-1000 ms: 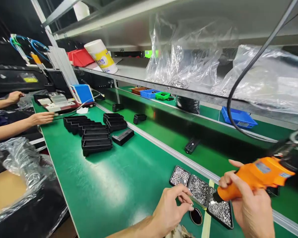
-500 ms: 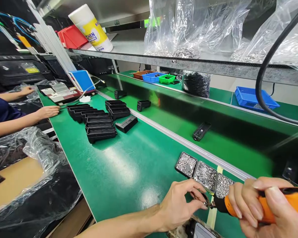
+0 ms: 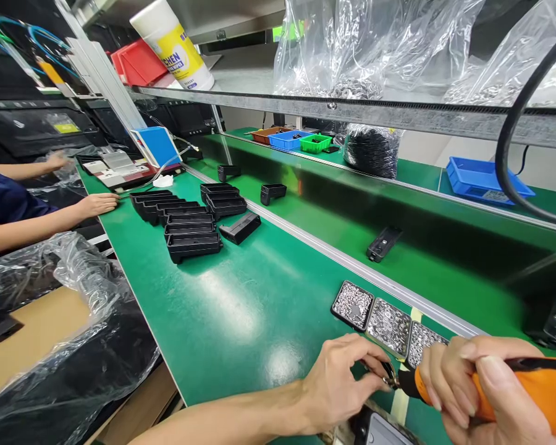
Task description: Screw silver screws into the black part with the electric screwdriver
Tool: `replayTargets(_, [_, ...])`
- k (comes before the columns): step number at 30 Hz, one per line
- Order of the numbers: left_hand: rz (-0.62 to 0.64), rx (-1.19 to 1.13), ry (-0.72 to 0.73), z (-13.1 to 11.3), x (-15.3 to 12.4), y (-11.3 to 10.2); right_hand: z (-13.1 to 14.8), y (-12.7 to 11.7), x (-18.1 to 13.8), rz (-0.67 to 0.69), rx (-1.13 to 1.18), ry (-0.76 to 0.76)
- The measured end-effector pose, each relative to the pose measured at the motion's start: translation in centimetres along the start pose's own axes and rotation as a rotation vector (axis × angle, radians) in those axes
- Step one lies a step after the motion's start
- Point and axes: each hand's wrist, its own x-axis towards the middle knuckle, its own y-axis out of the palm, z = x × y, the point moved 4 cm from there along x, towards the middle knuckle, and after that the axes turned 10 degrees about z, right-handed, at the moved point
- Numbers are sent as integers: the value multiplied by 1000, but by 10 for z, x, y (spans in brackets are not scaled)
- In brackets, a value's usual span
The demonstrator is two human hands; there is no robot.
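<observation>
Green bench [image 3: 241, 309] is carrying rows of stacked black housings [image 3: 192, 238]; a single black housing [image 3: 240, 228] is lying just beside them.

On the belt lane past the rail, you are seeing one black part [image 3: 273, 193] near the stacks and another black part [image 3: 383, 243] well apart from it.

To your left, a co-worker's hand [image 3: 99, 203] is resting on the bench edge; that person's other hand [image 3: 58, 162] is showing blurred farther back.

The overhead shelf is holding a tilted wipes canister [image 3: 172, 42], a red bin [image 3: 136, 62] and clear bags [image 3: 352, 43].

On the far side, a brown tray [image 3: 265, 134], a small blue bin [image 3: 287, 140] and a green bin [image 3: 315, 143] are standing side by side. A larger blue bin [image 3: 488, 180] is sitting well to your right.

Clear plastic sheeting [image 3: 74, 296] is draping over a cardboard box [image 3: 32, 334] on your left.
</observation>
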Motion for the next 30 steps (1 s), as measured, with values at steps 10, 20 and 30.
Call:
replayTargets(10, [182,49,76,-10,6,-13,-3,-12,-2,-10,-12,26])
replayTargets(20, [341,489,624,4,-36,16,-36,-33,0,76,-110,45])
replayTargets(30, [407,638,640,-14,-35,10,-56,-35,-1,159,-149,60])
